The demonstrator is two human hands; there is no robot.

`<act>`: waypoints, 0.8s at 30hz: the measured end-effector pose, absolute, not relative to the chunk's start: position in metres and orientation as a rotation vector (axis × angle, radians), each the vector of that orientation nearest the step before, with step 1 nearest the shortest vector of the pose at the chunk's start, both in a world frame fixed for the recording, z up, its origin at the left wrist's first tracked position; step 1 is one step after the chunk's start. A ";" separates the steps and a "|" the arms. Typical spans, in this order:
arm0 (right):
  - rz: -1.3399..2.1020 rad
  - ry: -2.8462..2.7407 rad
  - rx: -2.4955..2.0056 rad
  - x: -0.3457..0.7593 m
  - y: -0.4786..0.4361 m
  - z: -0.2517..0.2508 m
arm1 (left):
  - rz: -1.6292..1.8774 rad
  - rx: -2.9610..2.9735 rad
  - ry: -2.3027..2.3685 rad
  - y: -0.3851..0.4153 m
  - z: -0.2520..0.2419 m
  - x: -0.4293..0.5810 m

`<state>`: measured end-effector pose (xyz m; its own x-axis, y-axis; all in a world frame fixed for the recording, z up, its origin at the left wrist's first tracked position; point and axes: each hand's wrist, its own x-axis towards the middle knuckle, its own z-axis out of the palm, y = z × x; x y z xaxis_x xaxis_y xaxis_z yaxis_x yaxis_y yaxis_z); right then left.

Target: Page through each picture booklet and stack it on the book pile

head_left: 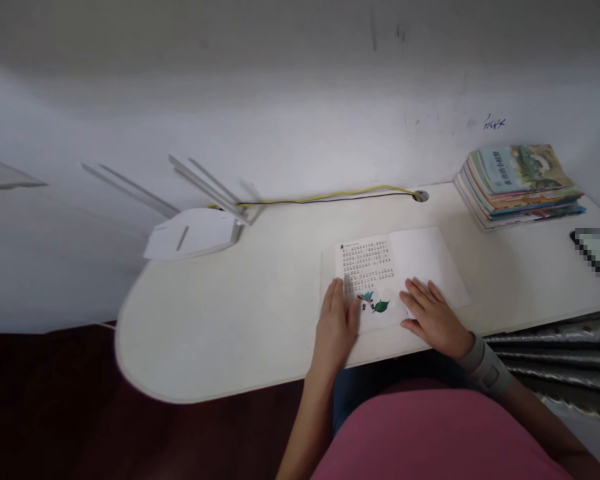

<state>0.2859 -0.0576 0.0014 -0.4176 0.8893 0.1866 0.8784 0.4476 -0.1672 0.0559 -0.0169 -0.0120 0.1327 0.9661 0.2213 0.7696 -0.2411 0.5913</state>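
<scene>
A book (367,260) lies spread flat near the front edge of the white desk (220,320). Its left page carries printed text and a small picture of a green leaf and a blue-green figure; the right page looks blank white. My left hand (336,323) rests along the lower left edge of the book, fingers stretched out and thumb apart. Flat on the lower part of the right page lies my right hand (433,317), with its fingers spread. A grey band (487,370) is round my right wrist. Neither hand grips anything.
A white router (195,233) with raised antennas stands at the desk's left back. Yellow and black cables (330,197) run along the wall to a round hole (421,196). A stack of books (523,180) sits at the back right, and a blurred, dark-edged device (597,257) lies farther right.
</scene>
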 end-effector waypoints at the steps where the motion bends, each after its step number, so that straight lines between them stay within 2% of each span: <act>1: 0.063 -2.451 -1.529 0.286 -0.058 0.001 | 0.812 2.096 1.684 -0.017 -0.012 0.056; 24: 0.043 -2.434 -1.526 0.294 -0.060 -0.004 | 0.696 2.359 1.657 -0.016 -0.010 0.056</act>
<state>0.2939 -0.0601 -0.0040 -0.4102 0.8878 0.2086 0.8799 0.4454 -0.1655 0.0562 -0.0156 -0.0101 0.2710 0.9230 0.2732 0.8411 -0.3651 0.3991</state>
